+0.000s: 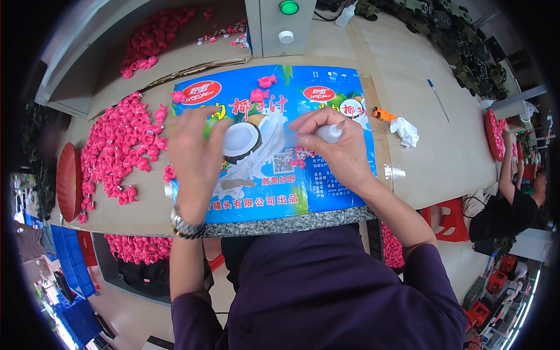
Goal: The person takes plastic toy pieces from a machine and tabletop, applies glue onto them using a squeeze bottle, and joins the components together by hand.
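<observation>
My right hand (pixel 341 151) is closed around a small white squeeze bottle (pixel 330 133) with a narrow tip, over a blue printed cardboard sheet (pixel 251 204). Its thumb and forefinger point left; whether a small piece sits between them I cannot make out. Over the sheet's left part, my left hand (pixel 198 149) is blurred by motion. Its thumb stands apart from the fingers and nothing shows between them. Pink plastic pieces (pixel 263 81) lie on the sheet's far side, and small pink-and-white bits (pixel 300 156) lie beneath my right hand.
A heap of pink pieces (pixel 119 143) spreads at left, beside a red tray (pixel 69 181). On the right are an orange tool (pixel 383 115), crumpled white tissue (pixel 405 132) and a pen (pixel 438 100). Dark green toy vehicles (pixel 466 64) crowd the far right. A co-worker (pixel 513 192) sits at right.
</observation>
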A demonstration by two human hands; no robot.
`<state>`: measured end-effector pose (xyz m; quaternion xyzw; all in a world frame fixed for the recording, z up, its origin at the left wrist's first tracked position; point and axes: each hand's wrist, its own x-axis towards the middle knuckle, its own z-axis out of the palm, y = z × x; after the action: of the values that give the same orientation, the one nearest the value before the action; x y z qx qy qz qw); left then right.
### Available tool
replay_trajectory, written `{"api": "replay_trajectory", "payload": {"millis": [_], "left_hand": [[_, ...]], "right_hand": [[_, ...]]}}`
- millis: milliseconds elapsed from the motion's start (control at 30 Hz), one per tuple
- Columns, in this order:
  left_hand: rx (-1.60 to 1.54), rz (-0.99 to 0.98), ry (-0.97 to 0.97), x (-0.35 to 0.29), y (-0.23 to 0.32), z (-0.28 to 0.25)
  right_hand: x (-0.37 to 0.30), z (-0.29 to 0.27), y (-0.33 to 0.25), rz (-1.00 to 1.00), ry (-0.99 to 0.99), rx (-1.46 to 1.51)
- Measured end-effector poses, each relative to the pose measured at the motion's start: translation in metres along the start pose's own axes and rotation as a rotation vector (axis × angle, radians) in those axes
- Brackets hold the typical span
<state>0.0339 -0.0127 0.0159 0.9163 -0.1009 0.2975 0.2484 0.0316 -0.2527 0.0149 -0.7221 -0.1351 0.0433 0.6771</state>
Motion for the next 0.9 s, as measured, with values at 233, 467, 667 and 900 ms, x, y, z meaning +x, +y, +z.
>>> {"api": "replay_trajectory", "payload": {"millis": [233, 467, 667, 900], "left_hand": [[0.057, -0.028, -0.437, 0.038, -0.009, 0.061], [-0.182, 0.043, -0.370, 0.016, 0.000, 0.055], [-0.392, 0.133, -0.516, -0.013, 0.061, 0.012], [-1.372, -0.335, -0.244, -0.032, 0.080, 0.025]], "right_hand": [[-0.008, 0.002, 0.003, -0.018, 0.043, 0.031], [-0.014, 0.001, -0.004, -0.028, 0.199, 0.029], [-0.012, -0.002, 0.001, -0.070, 0.175, 0.118], [-0.023, 0.003, 0.000, -0.130, 0.090, 0.307]]}}
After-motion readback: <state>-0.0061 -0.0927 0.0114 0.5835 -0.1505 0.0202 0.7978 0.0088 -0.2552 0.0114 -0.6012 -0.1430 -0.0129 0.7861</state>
